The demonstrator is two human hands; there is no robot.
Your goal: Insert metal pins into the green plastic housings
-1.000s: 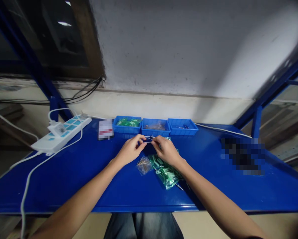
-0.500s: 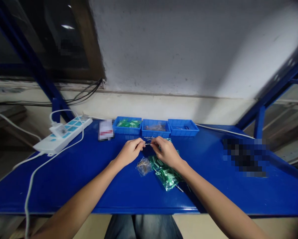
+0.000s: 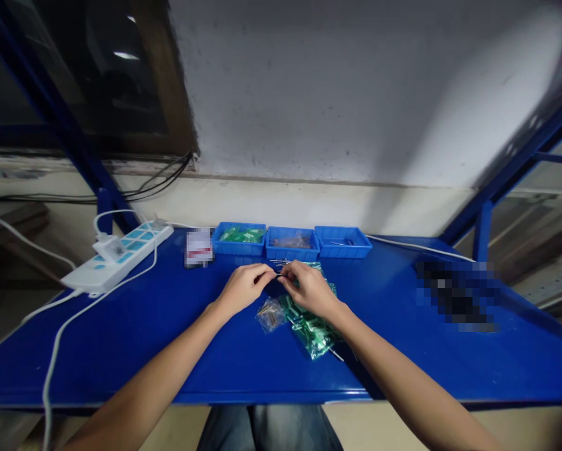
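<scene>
Both bare forearms, the left (image 3: 161,369) and the right (image 3: 405,369), slant inward from the lower corners, and the hands nearly meet at the tips. The left hand (image 3: 246,286) is pinched, thumb against curled fingers; the right hand (image 3: 310,289) pinches too, back upward (its outer fingers are hard to make out), both wrists roughly level
</scene>
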